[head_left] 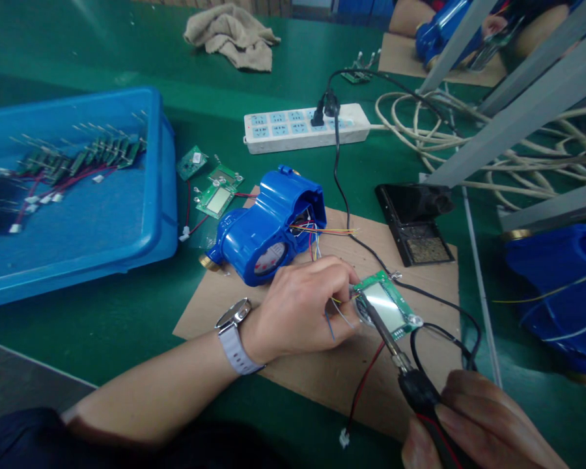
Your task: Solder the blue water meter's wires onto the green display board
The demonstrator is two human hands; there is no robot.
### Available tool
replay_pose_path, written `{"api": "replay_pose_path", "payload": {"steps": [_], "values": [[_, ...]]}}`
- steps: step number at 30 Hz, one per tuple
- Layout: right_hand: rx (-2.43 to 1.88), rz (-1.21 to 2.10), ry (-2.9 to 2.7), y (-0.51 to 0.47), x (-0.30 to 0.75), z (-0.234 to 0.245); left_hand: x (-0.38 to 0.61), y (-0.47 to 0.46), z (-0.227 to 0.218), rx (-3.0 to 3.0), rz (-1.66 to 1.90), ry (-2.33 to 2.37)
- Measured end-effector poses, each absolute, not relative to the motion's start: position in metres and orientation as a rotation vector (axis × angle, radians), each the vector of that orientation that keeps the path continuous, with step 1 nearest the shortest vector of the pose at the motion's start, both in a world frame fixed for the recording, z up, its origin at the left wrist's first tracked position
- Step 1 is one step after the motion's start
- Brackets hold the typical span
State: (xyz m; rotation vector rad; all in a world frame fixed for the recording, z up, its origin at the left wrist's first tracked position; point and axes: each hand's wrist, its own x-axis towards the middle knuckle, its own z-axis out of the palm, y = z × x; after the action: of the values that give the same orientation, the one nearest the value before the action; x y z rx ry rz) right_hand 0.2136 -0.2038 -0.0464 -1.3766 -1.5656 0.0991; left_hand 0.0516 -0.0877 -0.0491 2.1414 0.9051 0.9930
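Observation:
My left hand (303, 306), with a white watch on the wrist, pinches thin coloured wires against the edge of a small green circuit board with a display (388, 305). The wires run back to a blue water meter housing (268, 225) lying on a brown cardboard sheet (322, 371). My right hand (473, 426) is wrapped round the black handle of a soldering iron (395, 348). Its tip touches the board's left edge, next to my left fingers.
A blue tray (78, 241) with several wired boards stands at the left, with loose green boards (215, 189) beside it. A white power strip (303, 127), a black iron stand with sponge (415, 225), cable coils, a beige cloth (234, 36) and another blue meter (557, 293) surround the cardboard.

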Motion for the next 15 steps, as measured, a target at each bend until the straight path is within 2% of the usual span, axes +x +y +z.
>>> {"api": "replay_pose_path", "payload": {"steps": [15], "values": [[-1.314, 0.034, -1.591, -0.2006, 0.216, -0.0455, 0.0522, -0.0878, -0.0488, 2.144, 0.985, 0.899]]}}
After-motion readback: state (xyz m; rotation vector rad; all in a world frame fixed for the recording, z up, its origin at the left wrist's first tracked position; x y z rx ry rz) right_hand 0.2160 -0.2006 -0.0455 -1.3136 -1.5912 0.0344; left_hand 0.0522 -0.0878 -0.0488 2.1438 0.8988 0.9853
